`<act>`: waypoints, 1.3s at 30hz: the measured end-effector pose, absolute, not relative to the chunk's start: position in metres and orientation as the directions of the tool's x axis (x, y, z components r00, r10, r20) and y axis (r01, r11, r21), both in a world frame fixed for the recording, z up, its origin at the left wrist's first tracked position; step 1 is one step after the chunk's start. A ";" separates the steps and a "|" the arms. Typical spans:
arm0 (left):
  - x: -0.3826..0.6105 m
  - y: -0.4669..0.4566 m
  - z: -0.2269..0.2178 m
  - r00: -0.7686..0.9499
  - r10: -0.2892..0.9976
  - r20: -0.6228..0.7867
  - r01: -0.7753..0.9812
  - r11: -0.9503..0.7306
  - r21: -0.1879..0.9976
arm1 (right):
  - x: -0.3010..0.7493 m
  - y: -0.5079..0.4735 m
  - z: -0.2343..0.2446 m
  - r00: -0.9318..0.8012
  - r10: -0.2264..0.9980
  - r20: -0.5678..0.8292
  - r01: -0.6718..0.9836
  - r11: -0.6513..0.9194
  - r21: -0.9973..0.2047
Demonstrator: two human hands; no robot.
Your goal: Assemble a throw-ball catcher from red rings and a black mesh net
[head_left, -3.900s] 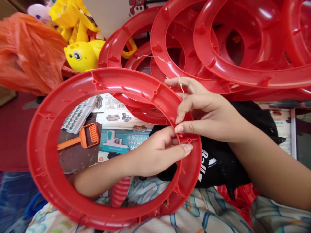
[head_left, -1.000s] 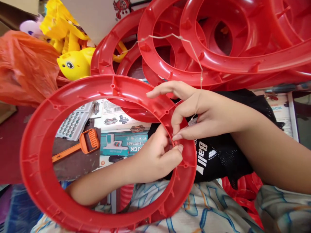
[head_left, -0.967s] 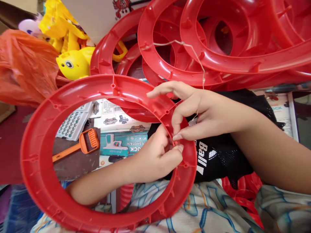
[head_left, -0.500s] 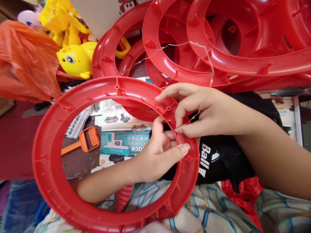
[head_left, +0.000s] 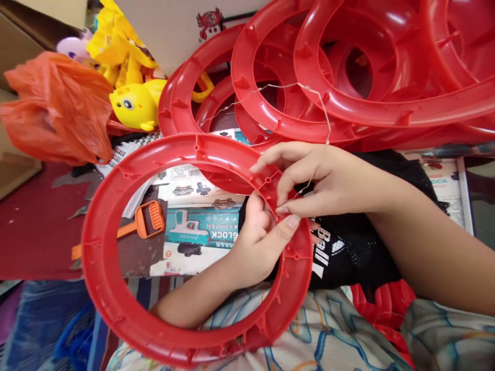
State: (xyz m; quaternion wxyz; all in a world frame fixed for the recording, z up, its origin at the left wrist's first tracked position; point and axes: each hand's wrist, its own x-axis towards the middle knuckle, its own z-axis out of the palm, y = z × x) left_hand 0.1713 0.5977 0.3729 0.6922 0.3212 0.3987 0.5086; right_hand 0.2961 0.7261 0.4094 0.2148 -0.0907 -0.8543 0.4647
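Observation:
A red plastic ring [head_left: 102,257], its hollow ribbed side facing me, is tilted over my lap. My left hand [head_left: 257,242] reaches through its opening and grips the right rim, thumb on the near face and fingers behind. At that same rim my right hand [head_left: 309,178] is closed, thumb and forefinger pinching a thin pale wire with small beads along it, like a string of fairy lights [head_left: 323,103]. The wire loops up behind my right hand and across the red rings at the back. Its end at my fingertips is too small to make out.
Several more red rings [head_left: 266,111] are heaped at the back. Yellow toys [head_left: 135,105] and an orange plastic bag [head_left: 58,111] stand at the back left. An orange-handled tool [head_left: 149,219], a printed box [head_left: 201,232] and black cloth [head_left: 348,247] lie beneath the ring.
The view has shifted slightly, so the ring's left side appears farther right. My right hand still pinches the wire at the rim, and my left thumb sits closer to the right fingertips.

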 end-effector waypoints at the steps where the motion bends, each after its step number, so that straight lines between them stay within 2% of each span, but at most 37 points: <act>1: 0.168 0.597 0.373 0.173 0.961 -0.217 -0.397 0.270 0.878 | 0.297 0.727 0.409 -0.894 0.350 0.280 -0.043 0.554 -0.831; 5: 0.154 0.593 0.376 0.212 0.947 -0.240 -0.184 0.280 0.942 | 0.300 0.728 0.414 -0.887 0.319 0.333 -0.086 0.596 -0.798; 10: 0.147 0.581 0.374 0.376 0.871 -0.316 -0.114 0.382 0.917 | 0.299 0.723 0.417 -0.891 0.268 0.368 -0.107 0.662 -0.741; 15: 0.147 0.576 0.375 0.458 0.834 -0.308 -0.166 0.421 0.892 | 0.293 0.720 0.411 -0.872 0.317 0.374 -0.084 0.655 -0.751; 19: 0.146 0.579 0.378 0.493 0.838 -0.233 -0.335 0.430 0.838 | 0.294 0.723 0.409 -0.863 0.332 0.380 -0.124 0.591 -0.797; 22: 0.150 0.585 0.376 0.380 0.901 -0.209 -0.419 0.369 0.830 | 0.295 0.725 0.408 -0.855 0.328 0.401 -0.165 0.561 -0.811; 25: 0.154 0.593 0.376 0.232 0.957 -0.176 -0.417 0.262 0.870 | 0.295 0.726 0.406 -0.847 0.325 0.420 -0.189 0.555 -0.810; 27: 0.153 0.597 0.377 0.217 0.959 -0.183 -0.349 0.251 0.903 | 0.295 0.726 0.404 -0.842 0.352 0.409 -0.155 0.569 -0.808; 31: 0.143 0.600 0.381 0.218 0.938 -0.270 -0.064 0.290 0.955 | 0.294 0.723 0.404 -0.819 0.415 0.396 -0.104 0.571 -0.814; 35: 0.134 0.600 0.384 0.308 0.898 -0.315 0.120 0.292 0.949 | 0.293 0.720 0.405 -0.822 0.405 0.399 -0.130 0.550 -0.825; 39: 0.129 0.599 0.384 0.439 0.831 -0.341 0.218 0.269 0.938 | 0.292 0.720 0.405 -0.831 0.400 0.387 -0.136 0.528 -0.838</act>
